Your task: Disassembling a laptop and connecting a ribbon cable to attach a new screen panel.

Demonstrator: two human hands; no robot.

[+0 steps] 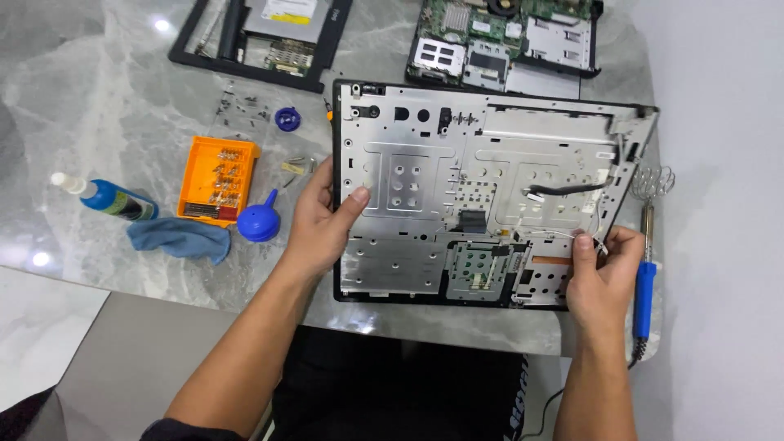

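- Silver sheet-metal laptop chassis panel in a black plastic frame [457,196] lies flat on the grey marble-patterned table [98,98], inner side up – it sits just in front of the person, between both hands
- left hand [320,220] grips the panel's left edge, thumb pressed on top of the metal and the other fingers curled under the rim; a hold that appears to steady the panel against sliding
- right hand [603,273] is at the lower right corner, thumb and fingertips pinched together on a thin white wire [563,237] that runs across the metal; the pinch looks light, as suits so fine a lead
- black flat cable [572,188] curves across the upper right of the panel, apart from both hands
- blue-handled soldering iron [645,286] lies just beside the right hand, next to its coiled wire stand [653,181] at the table's right edge
- orange plastic screwdriver-bit case [216,180], round blue rubber air blower [260,220], blue folded cloth [180,238] and blue bottle with a white cap [110,198] are grouped left of the left hand, within reach but off the panel
- small loose screws [245,106] lie scattered beyond the case
- green laptop circuit board [498,37] and black laptop base shell [261,37] are set at the far edge – away from the hands
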